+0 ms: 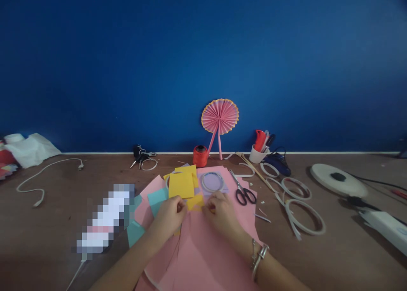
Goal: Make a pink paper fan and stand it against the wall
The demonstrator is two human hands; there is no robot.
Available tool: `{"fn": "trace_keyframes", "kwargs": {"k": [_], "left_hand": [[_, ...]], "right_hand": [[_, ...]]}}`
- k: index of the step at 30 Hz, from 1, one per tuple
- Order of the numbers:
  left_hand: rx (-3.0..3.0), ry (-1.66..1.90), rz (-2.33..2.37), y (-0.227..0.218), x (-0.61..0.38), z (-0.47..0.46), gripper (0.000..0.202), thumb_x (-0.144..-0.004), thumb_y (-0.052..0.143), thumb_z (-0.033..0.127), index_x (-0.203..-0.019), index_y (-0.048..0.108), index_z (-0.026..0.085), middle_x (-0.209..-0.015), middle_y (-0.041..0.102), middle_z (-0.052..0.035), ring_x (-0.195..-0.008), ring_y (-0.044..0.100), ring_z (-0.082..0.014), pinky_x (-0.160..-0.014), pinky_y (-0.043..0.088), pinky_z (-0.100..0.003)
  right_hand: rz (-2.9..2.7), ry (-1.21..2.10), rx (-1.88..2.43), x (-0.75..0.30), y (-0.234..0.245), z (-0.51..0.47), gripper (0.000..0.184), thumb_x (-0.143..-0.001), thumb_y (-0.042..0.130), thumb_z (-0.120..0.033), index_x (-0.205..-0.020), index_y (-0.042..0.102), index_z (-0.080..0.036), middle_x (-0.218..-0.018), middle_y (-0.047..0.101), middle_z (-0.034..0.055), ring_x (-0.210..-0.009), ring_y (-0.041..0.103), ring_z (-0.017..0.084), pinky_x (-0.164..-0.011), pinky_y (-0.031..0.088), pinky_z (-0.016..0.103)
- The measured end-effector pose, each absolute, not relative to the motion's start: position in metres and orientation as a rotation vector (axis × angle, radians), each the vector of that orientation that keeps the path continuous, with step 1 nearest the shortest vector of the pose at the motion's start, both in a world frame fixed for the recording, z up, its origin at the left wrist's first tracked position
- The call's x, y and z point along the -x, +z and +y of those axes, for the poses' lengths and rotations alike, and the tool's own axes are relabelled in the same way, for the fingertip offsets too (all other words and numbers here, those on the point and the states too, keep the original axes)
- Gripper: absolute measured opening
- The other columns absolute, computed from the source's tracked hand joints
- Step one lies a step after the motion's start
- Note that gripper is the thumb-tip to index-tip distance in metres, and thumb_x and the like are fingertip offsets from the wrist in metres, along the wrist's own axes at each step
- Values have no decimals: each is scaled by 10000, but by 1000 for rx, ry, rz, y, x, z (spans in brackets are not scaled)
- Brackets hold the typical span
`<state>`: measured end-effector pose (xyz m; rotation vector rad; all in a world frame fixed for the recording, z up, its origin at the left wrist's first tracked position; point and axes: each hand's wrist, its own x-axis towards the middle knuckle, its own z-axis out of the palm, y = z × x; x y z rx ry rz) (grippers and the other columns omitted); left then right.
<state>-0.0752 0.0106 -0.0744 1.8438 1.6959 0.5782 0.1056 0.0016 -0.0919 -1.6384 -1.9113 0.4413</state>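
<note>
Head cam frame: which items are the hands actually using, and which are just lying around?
In use:
- left hand and right hand, pinching the small yellow paper
- pink sheets beneath

Lying about:
- scissors
- tape rings
- red spool
- paper fan
- keys
- white cable
- tool cup

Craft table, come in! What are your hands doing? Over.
Both busy: left hand and right hand pinch the small yellow paper. Under it, the pink sheet. To the right, scissors, apart from the hands.
</note>
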Motion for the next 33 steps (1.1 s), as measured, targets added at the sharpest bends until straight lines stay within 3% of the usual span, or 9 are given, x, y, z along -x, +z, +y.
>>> {"fn": "trace_keyframes", "kwargs": {"k": [23,33], "left_hand": [[-1860,530,1744,-73,73,7,247,-752,487,77,-630,337,231,-571,459,58,-556,471,-129,-533,277,-232],[-1860,522,1726,-73,74,7,243,-738,475,71,-625,332,232,-570,447,58,-551,454,-128,-525,272,-233]], "right_hand": [[-1895,493,1682,-108,-85,2,233,-718,586,-121,-522,479,-185,-723,559,41,-765,482,199,-668,367,286],[-1865,495,1745,-114,-77,4,298,-685,592,-163,-469,390,-198,-648,535,20,-689,507,178,-598,357,268]]}}
